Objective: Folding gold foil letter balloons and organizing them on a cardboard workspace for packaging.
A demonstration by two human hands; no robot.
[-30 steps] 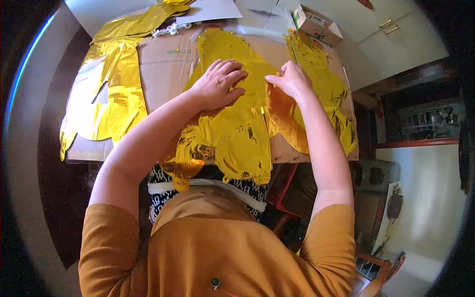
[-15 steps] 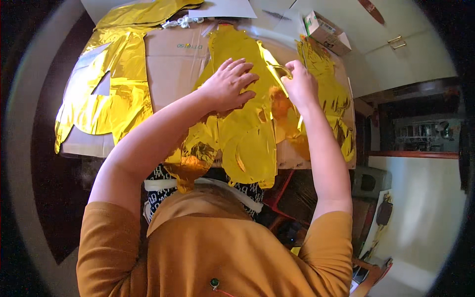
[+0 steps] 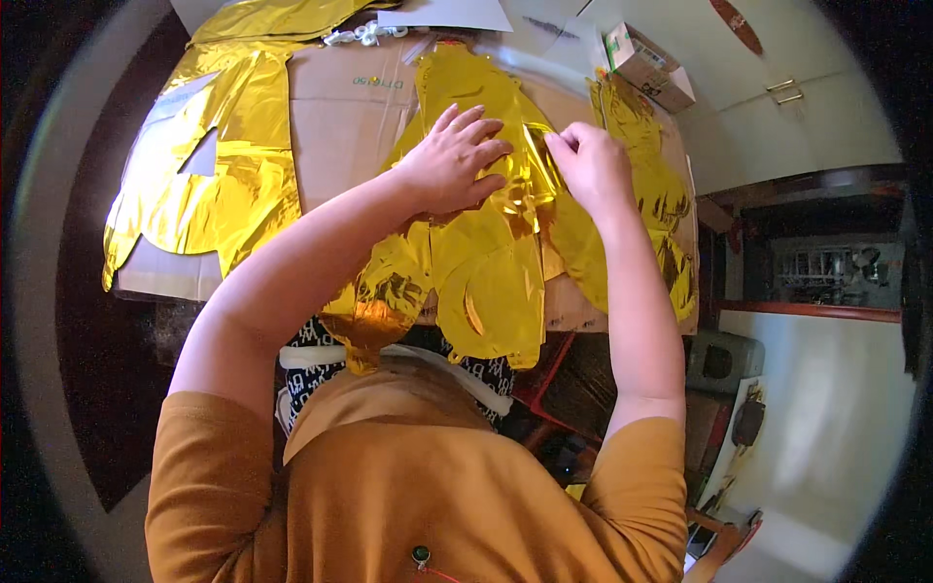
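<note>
A flat gold foil piece (image 3: 491,291), with rounded lobes like an uninflated balloon, lies over the middle of the cardboard and hangs past its near edge. My left hand (image 3: 455,160) rests on the upper part of this foil, fingers spread, palm down. Just to the right, my right hand (image 3: 590,167) is closed at the foil's raised, creased edge, thumb and forefinger together. The foil bends up into a bright fold between my two hands. What lies under my left palm is hidden.
Cardboard (image 3: 335,131) covers the table. Another gold foil piece (image 3: 253,175) lies at left, and a crinkled one (image 3: 646,185) at right. Farther back are stacked foil (image 3: 277,19), a white sheet (image 3: 447,14), white curled bits (image 3: 364,36) and a small carton (image 3: 646,63).
The narrow raised flap by my right hand has opened out, and gold foil now covers the orange patch beneath it. My right hand has shifted slightly; my left hand has stayed put.
</note>
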